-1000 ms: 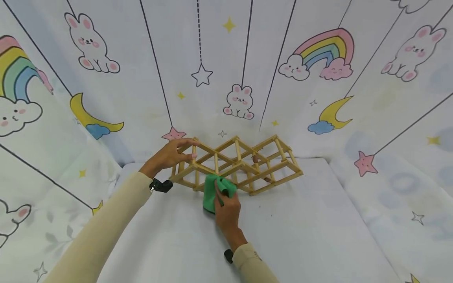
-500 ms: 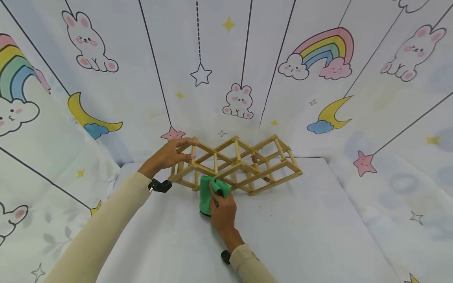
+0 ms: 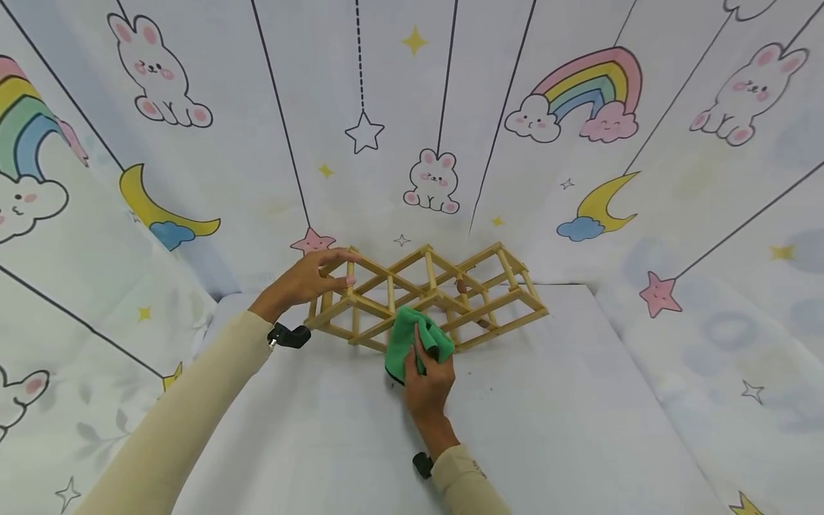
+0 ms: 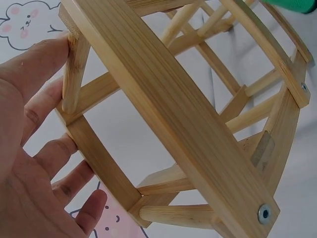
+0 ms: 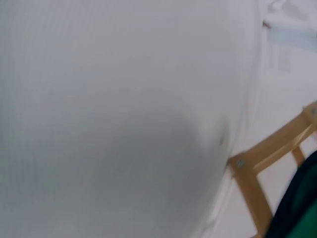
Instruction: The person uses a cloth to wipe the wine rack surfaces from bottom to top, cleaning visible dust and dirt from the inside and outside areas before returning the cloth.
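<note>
A folding wooden wine rack [image 3: 505,330], a lattice of pale slats and dowels, stands expanded across the back of the white table. My left hand [image 3: 302,279] holds its left end, thumb and fingers around the end dowel and slats; the left wrist view shows this grip on the rack [image 4: 163,99] closely. Bunched in my right hand [image 3: 430,386] is a green cloth [image 3: 402,347] with a dark edge, against the rack's front lower middle. In the right wrist view only a corner of the rack and part of the cloth [image 5: 304,223] show; the hand is out of sight.
The white table [image 3: 553,415] extends in front of the rack and to both sides, with a few tiny dark specks on it. A printed cloth backdrop [image 3: 528,186] rises right behind and at the sides. Small brown pieces [image 3: 461,286] show within the rack's right half.
My right hand with the green cloth moved slightly left, then back right and a little up along the rack's front. The left hand keeps its hold, and the rack stays in place.
</note>
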Demonstrator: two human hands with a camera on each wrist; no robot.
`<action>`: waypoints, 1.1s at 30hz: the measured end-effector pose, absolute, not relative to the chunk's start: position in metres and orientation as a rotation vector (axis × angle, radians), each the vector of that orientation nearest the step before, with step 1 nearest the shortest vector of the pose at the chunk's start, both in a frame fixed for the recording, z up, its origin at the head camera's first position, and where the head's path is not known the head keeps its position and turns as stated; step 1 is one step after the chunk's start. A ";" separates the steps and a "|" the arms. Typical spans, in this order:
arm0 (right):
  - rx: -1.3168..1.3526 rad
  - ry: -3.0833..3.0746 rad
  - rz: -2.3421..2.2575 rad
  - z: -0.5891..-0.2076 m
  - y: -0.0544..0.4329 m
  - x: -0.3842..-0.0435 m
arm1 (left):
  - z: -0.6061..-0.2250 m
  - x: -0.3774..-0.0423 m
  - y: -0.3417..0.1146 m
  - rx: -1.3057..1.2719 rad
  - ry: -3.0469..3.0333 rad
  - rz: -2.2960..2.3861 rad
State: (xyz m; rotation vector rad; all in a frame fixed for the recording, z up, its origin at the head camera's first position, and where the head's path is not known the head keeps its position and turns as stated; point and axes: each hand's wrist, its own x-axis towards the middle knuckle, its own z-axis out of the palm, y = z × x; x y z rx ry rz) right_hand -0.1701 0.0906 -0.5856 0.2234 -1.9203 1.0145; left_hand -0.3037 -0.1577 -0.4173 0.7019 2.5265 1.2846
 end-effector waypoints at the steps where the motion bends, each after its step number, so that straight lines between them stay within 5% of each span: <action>1: 0.183 -1.992 1.024 -0.587 0.094 -0.171 | -0.417 -0.304 -0.158 0.699 2.525 1.287; 7: -0.059 -2.318 1.069 -0.596 0.113 -0.163 | -0.416 -0.304 -0.155 0.695 2.517 1.284; 15: 0.187 -2.008 1.001 -0.589 0.105 -0.171 | -0.414 -0.304 -0.155 0.673 2.539 1.261; 22: -0.047 -2.263 1.015 -0.582 0.119 -0.170 | -0.413 -0.303 -0.155 0.681 2.526 1.268; 29: 0.186 -2.181 1.116 -0.574 0.111 -0.178 | -0.413 -0.304 -0.158 0.685 2.548 1.264; 33: 0.066 -2.347 1.101 -0.577 0.120 -0.169 | -0.415 -0.304 -0.157 0.690 2.532 1.273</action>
